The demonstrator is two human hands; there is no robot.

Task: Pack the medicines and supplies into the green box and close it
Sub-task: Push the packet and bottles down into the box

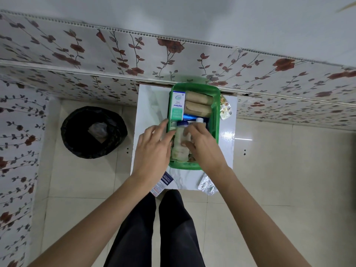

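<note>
Packing is well under way, judging by how full the green box (pixel 215 105) already looks on the small white table (pixel 148 105). At its far end lie two tan bandage rolls (pixel 197 104) side by side, with a green-and-white Optibex carton (pixel 177 106) along the left wall and something blue just nearer than the rolls. At the near end both hands meet over a pale bottle with a blue cap (pixel 180 139), lying on its side inside the box. The left hand (pixel 152 149) rests its spread fingers against the bottle's left side; the right hand (pixel 202 145) curls over its right side, next to a white-capped bottle (pixel 200 120). Neither hand seems clamped tight; they look to be nudging the bottle into place.

Left outside the box: a gold blister strip (pixel 225 109) to the right at the far end, a silver blister strip (pixel 208 185) at the table's near right corner, and a blue-and-white packet (pixel 162 185) hanging over the near edge under the left wrist. No lid can be made out clearly, so closing remains undone.
</note>
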